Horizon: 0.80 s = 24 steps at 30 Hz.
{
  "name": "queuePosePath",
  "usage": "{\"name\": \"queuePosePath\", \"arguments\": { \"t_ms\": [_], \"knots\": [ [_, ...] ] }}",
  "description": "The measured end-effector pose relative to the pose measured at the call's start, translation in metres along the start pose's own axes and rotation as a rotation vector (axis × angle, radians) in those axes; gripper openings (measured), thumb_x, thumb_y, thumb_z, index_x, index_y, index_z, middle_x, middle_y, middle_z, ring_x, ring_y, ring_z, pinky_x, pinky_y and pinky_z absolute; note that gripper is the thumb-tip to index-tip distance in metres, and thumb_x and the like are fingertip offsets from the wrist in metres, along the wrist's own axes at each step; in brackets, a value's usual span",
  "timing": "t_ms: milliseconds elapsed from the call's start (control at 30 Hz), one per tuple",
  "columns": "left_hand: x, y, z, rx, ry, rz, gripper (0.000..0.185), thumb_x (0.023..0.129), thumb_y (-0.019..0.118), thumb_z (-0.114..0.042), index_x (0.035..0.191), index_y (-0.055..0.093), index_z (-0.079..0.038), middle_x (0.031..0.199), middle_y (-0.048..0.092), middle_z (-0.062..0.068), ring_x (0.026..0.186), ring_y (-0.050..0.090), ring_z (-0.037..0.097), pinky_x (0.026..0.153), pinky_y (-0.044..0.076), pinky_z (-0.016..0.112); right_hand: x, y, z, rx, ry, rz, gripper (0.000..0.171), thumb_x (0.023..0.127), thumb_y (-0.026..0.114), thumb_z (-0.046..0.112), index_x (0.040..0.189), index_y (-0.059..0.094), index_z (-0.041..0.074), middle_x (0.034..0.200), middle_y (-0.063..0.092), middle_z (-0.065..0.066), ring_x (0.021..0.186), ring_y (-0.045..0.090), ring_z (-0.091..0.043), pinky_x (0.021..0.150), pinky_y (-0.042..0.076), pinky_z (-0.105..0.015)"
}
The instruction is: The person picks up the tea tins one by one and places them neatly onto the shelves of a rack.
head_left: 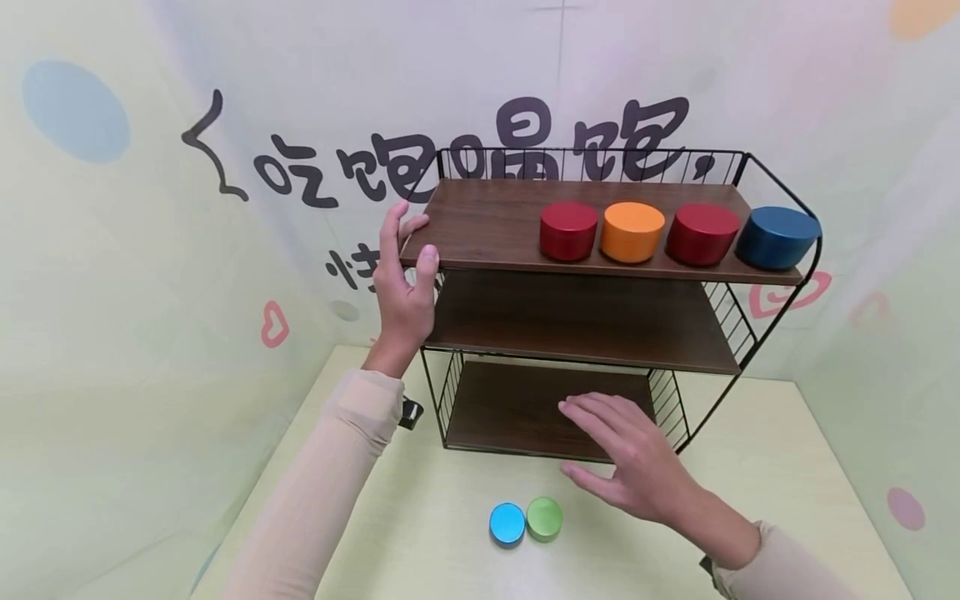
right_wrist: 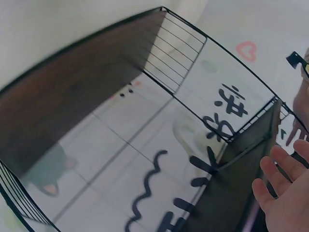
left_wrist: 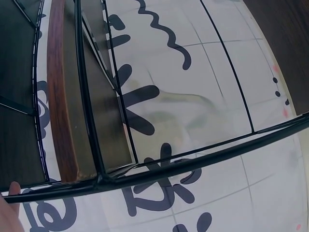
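1. Three-tier wire shelf rack [head_left: 480, 225] sits on the worktop [head_left: 787, 450]; left hand [head_left: 405, 275] grasps its top board's left end.
2. Right hand [head_left: 630, 458] hangs over the worktop, grip released, fingers spread.
3. Blue tin [head_left: 507, 523] and green tin [head_left: 544, 517] touch, just left of that hand.

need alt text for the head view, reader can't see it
A person's left hand grips the left end of a three-tier wire shelf, while the right hand hovers open before its bottom tier. Four tins sit on top; a blue lid and green lid lie on the table.
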State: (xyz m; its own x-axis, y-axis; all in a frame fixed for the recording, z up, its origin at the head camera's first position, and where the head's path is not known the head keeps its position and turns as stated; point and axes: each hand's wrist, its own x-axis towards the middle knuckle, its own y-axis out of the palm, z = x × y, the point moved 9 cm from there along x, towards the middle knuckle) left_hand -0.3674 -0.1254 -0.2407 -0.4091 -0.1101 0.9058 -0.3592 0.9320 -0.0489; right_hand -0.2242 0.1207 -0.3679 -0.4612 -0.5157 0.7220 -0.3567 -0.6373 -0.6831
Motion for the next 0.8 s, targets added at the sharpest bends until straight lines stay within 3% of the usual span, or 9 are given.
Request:
{"name": "queuePosePath", "arguments": {
  "t_ms": [133,533,633,800],
  "knots": [
    [0.000,-0.001,-0.001,0.002,0.001,0.000,0.054,0.094,0.048,-0.026,0.143,0.044,-0.003,0.123,0.065,0.012,0.123,0.056,0.019,0.100,0.036,0.036,-0.012,0.012,-0.001,0.010,0.022,-0.011,0.059,0.094,0.059,0.049,0.136,0.060,0.008,0.129,0.064,-0.008,0.117,0.058,-0.027,0.104,0.036,-0.037],
    [0.001,0.001,0.002,-0.001,-0.008,-0.004,0.054,0.093,0.049,-0.025,0.142,0.043,-0.002,0.124,0.065,0.014,0.122,0.056,0.025,0.097,0.037,0.034,-0.054,0.056,-0.009,0.037,0.150,0.061,0.060,0.090,0.065,0.050,0.135,0.061,0.010,0.130,0.064,-0.003,0.119,0.059,-0.026,0.102,0.038,-0.040],
    [0.001,0.001,-0.004,-0.007,-0.008,-0.004,0.053,0.093,0.048,-0.020,0.141,0.043,0.002,0.122,0.064,0.020,0.121,0.056,0.030,0.097,0.036,0.034,-0.061,0.063,-0.009,0.047,0.166,0.069,0.060,0.090,0.066,0.049,0.135,0.061,0.010,0.129,0.064,-0.002,0.118,0.058,-0.026,0.100,0.039,-0.043],
    [0.004,0.000,-0.028,-0.019,-0.017,-0.005,0.050,0.091,0.047,-0.011,0.135,0.041,0.011,0.119,0.062,0.029,0.119,0.054,0.040,0.098,0.036,0.033,-0.070,0.073,-0.007,0.053,0.180,0.077,0.059,0.087,0.070,0.046,0.133,0.061,0.010,0.128,0.064,-0.003,0.117,0.059,-0.026,0.099,0.040,-0.044]
  ]
}}
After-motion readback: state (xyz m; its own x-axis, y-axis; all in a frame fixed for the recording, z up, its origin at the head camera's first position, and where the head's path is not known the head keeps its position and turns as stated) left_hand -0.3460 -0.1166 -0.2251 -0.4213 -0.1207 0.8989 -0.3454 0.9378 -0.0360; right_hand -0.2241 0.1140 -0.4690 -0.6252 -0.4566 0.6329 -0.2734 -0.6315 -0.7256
